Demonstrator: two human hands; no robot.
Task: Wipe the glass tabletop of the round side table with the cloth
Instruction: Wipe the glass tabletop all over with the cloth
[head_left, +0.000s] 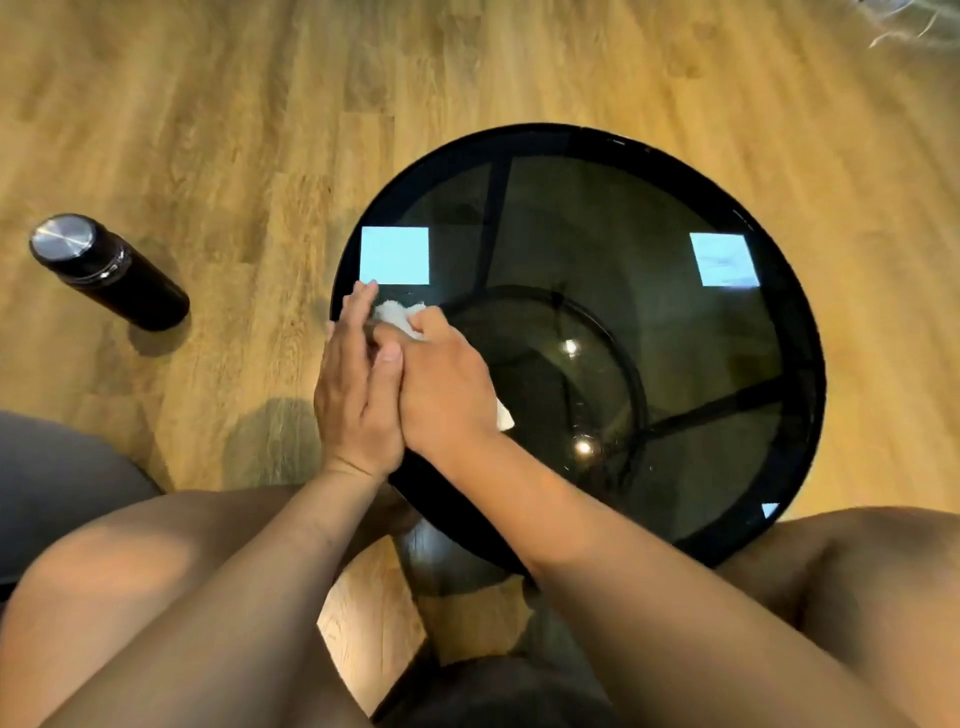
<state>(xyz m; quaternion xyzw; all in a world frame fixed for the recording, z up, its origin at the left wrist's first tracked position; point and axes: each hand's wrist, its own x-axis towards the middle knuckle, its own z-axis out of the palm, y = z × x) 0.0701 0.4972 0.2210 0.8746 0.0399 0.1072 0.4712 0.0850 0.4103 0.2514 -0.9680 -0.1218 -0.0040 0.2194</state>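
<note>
The round side table (800, 322) has a black rim and a dark glass top (623, 249) that mirrors bright ceiling panels. A white cloth (396, 313) lies bunched on the glass at the table's left edge; a corner of it shows under my right wrist. My right hand (447, 384) is closed on the cloth and presses it to the glass. My left hand (356, 389) rests flat at the rim, fingers extended, its thumb against my right hand and its fingertips beside the cloth.
A black flask with a metal lid (106, 270) stands on the wooden floor left of the table. My bare knees are on both sides of the table's near edge. A grey cushion (57, 478) sits at the lower left.
</note>
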